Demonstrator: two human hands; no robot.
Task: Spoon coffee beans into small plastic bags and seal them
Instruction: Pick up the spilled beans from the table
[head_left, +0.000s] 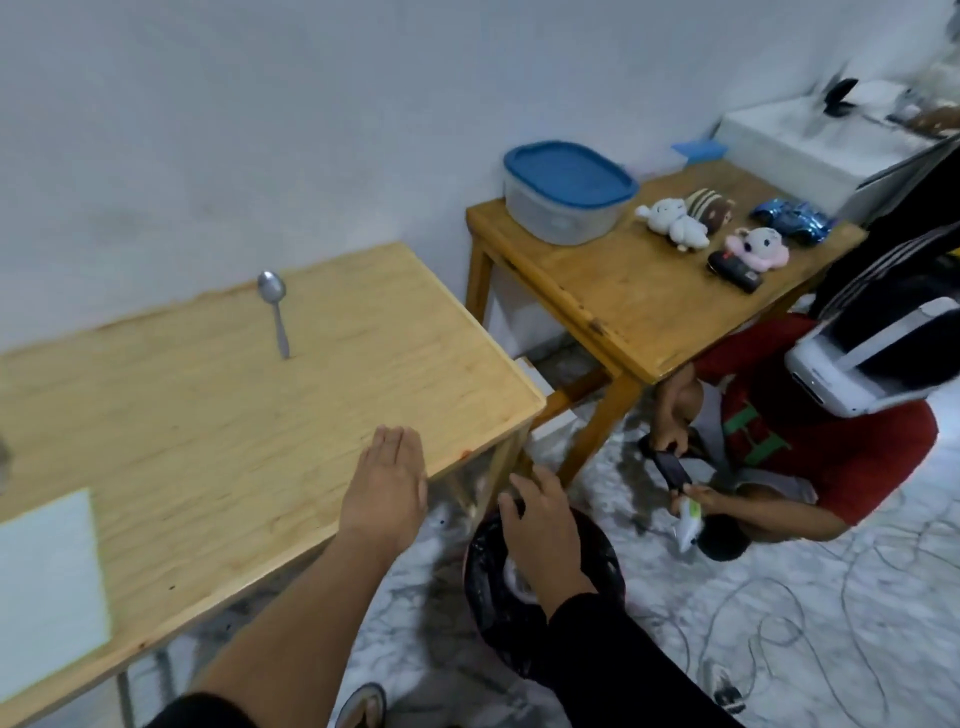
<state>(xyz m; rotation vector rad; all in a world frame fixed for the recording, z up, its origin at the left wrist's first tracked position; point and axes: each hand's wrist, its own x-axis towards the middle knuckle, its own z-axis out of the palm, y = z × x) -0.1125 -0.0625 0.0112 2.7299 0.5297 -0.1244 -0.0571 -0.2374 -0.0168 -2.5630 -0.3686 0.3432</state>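
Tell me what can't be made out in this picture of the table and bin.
All in the head view:
- Black-lined round bin: its contents are mostly hidden by the right hand over it.
- Blue-lidded cloudy plastic tub: contents hidden by lid and frosted wall.
- White flat sheet: cut off by the left edge.
- Coffee beans and small bags: none visible.
- Left hand: flat at the light wooden table edge; contact unclear.
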